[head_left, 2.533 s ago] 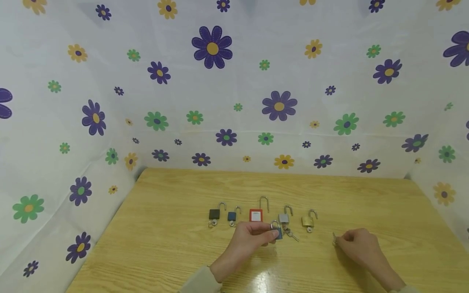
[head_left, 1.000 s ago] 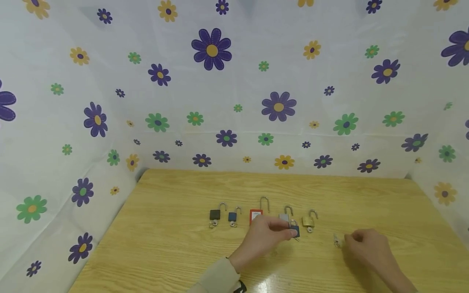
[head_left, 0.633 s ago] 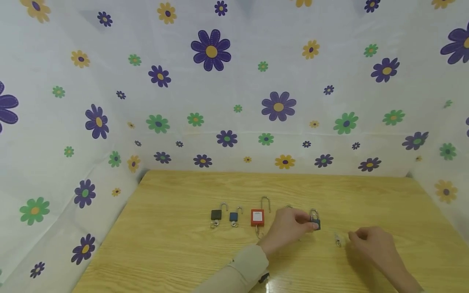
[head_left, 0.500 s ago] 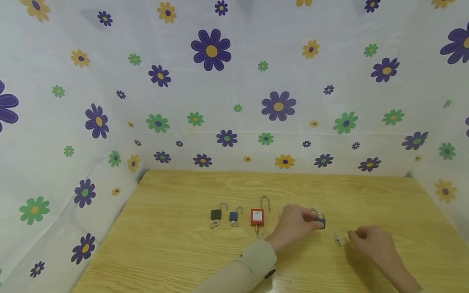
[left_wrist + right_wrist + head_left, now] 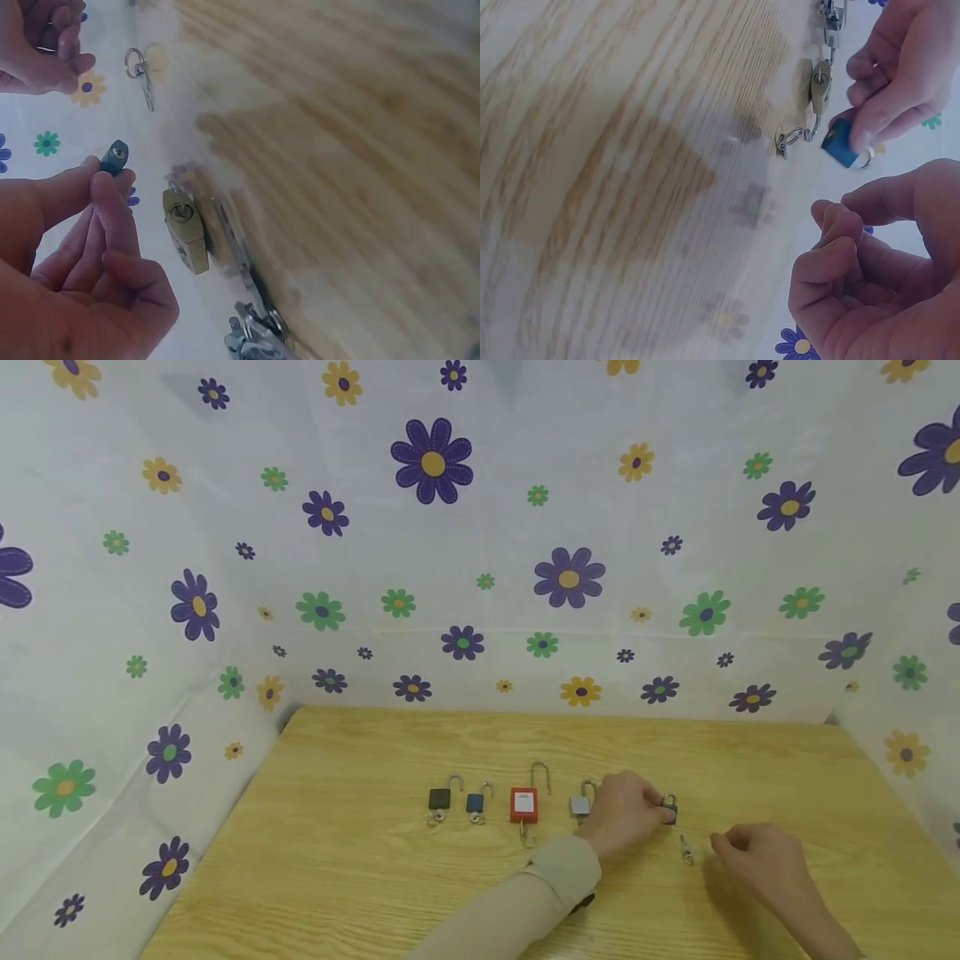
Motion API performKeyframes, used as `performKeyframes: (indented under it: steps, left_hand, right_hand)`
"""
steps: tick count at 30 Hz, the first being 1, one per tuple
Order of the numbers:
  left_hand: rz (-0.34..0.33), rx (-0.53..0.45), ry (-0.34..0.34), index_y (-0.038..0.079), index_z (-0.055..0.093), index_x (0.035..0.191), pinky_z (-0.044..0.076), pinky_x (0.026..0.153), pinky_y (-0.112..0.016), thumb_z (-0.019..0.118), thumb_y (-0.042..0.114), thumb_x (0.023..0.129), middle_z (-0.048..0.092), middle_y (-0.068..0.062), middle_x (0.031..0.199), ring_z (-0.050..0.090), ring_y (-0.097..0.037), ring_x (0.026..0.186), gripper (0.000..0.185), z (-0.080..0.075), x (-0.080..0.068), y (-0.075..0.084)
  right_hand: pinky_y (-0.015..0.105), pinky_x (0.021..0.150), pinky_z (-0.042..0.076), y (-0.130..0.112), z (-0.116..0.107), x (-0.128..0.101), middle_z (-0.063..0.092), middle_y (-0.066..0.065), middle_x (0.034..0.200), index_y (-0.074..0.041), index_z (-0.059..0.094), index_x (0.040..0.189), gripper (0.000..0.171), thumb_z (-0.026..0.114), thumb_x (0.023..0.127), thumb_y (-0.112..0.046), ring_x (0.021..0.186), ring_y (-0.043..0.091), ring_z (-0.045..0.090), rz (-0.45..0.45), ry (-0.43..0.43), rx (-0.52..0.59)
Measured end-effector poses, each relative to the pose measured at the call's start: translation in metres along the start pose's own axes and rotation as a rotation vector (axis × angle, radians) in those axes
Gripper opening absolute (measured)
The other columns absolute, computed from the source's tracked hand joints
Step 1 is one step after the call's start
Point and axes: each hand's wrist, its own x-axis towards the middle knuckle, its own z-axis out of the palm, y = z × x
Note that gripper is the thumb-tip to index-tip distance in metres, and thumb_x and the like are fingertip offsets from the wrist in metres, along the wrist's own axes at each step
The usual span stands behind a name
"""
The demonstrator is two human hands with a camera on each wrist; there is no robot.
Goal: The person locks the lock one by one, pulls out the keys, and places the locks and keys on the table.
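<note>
My left hand (image 5: 624, 814) pinches a small blue padlock (image 5: 670, 814) between thumb and fingers, its shackle upward. In the left wrist view the keyhole end of that padlock (image 5: 117, 154) shows, with no key in it. My right hand (image 5: 761, 856) is loosely curled and holds nothing; it hovers to the right of a small key ring with a key (image 5: 686, 850) lying on the table. A brass padlock (image 5: 186, 229) with a key in it is hidden behind my left hand in the head view but shows in both wrist views.
Left of my hands, a row of padlocks with raised shackles lies on the wooden table (image 5: 337, 877): black (image 5: 439, 799), blue (image 5: 475, 802), red (image 5: 524, 805) and silver (image 5: 579, 806), partly covered by my left hand. Flower-printed cloth (image 5: 480, 527) encloses the back and sides.
My left hand has carried the blue padlock rightward past the silver and brass ones. The right hand has let go of the key ring and drawn slightly right.
</note>
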Motion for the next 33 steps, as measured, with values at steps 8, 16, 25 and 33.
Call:
performKeyframes:
  steps: [8, 16, 25, 33]
  left_hand:
    - [0.007, 0.142, 0.018, 0.017, 0.076, 0.064, 0.036, 0.046, -0.016, 0.081, 0.030, 0.089, 0.066, 0.013, 0.059, 0.045, 0.001, 0.047, 0.029, 0.013, 0.006, 0.005]
    - [0.020, 0.208, 0.030, 0.018, 0.040, 0.043, 0.018, 0.036, -0.019, 0.077, 0.032, 0.091, 0.025, 0.011, 0.038, 0.019, -0.002, 0.034, 0.063, 0.021, 0.011, 0.007]
    - [0.023, 0.382, 0.025, 0.019, 0.037, 0.047, 0.023, 0.036, -0.023, 0.075, 0.033, 0.091, 0.024, 0.009, 0.039, 0.022, -0.005, 0.033, 0.060, 0.026, 0.017, 0.009]
    - [0.040, 0.412, 0.052, 0.020, 0.033, 0.050, 0.024, 0.036, -0.023, 0.074, 0.029, 0.087, 0.022, 0.009, 0.042, 0.021, -0.005, 0.035, 0.056, 0.029, 0.020, 0.008]
  right_hand:
    - [0.034, 0.064, 0.052, -0.005, 0.001, -0.002, 0.076, 0.009, 0.084, 0.003, 0.077, 0.096, 0.032, 0.058, 0.099, -0.023, 0.073, 0.016, 0.064, -0.037, 0.010, -0.014]
    - [0.034, 0.064, 0.052, -0.008, 0.000, -0.003, 0.077, 0.009, 0.086, 0.003, 0.077, 0.098, 0.033, 0.059, 0.099, -0.024, 0.074, 0.016, 0.064, -0.029, 0.003, -0.018]
    - [0.034, 0.064, 0.051, -0.010, 0.000, -0.004, 0.076, 0.008, 0.085, 0.001, 0.078, 0.096, 0.032, 0.058, 0.099, -0.024, 0.074, 0.016, 0.063, -0.017, 0.006, -0.017]
    - [0.034, 0.063, 0.050, -0.009, 0.000, -0.003, 0.076, 0.006, 0.083, 0.000, 0.078, 0.095, 0.032, 0.057, 0.099, -0.024, 0.073, 0.015, 0.063, -0.007, 0.001, -0.023]
